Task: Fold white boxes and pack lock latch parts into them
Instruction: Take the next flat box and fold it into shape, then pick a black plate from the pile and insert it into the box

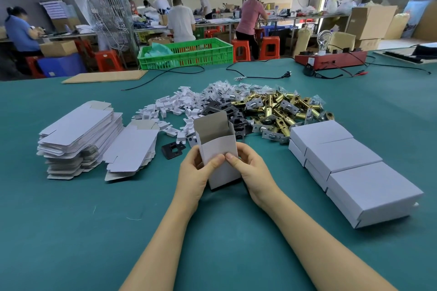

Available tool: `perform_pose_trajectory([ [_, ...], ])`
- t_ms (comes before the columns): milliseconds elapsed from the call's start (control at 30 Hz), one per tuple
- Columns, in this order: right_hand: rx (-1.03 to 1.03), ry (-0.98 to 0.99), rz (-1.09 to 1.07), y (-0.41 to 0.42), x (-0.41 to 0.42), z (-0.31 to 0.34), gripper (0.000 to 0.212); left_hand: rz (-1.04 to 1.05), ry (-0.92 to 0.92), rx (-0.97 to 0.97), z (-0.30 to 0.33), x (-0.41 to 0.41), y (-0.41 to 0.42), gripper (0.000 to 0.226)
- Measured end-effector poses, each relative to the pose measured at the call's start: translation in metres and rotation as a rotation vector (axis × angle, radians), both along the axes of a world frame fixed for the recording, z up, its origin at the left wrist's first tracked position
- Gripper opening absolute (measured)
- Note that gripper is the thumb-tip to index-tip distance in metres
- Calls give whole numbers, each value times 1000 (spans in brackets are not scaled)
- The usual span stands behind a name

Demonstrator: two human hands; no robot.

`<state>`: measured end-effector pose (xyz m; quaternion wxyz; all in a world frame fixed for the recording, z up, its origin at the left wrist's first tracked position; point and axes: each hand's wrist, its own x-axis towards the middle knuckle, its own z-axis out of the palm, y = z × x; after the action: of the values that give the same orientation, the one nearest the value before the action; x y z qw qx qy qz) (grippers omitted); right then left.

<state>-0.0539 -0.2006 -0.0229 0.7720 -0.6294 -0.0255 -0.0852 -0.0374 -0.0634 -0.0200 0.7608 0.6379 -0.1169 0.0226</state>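
A white box (216,146) stands upright above the green table (94,231), its top flap open and its inside showing. My left hand (196,173) grips its left side with the thumb on the front face. My right hand (250,170) grips the right side, thumb meeting the left thumb. Behind it lies a heap of brass latch bolts (281,107), black strike plates (228,112), white plastic parts (175,108) and small bagged pieces (224,90). One black plate (172,149) lies apart, left of the box.
Flat unfolded box blanks (78,134) are stacked at the left, a second pile (132,149) beside them. Closed white boxes (350,163) are stacked at the right. Farther back are a cardboard sheet (106,76), cables, a green crate (186,53), a red tester box (331,59) and several workers.
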Motion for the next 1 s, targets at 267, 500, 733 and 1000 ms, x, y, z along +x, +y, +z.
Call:
perform_pose_trajectory([
  [267, 81, 74, 43, -6, 4, 0, 23, -107, 29, 59, -4, 7, 6, 41],
  [500, 9, 97, -162, -22, 9, 8, 19, -13, 1, 82, -6, 9, 4, 35],
  [733, -619, 117, -601, -53, 25, -2, 36, 3, 11, 91, -5, 11, 4, 35],
  [1000, -1034, 359, -554, -71, 56, 1, 47, -89, 92, 52, -4, 14, 6, 36],
])
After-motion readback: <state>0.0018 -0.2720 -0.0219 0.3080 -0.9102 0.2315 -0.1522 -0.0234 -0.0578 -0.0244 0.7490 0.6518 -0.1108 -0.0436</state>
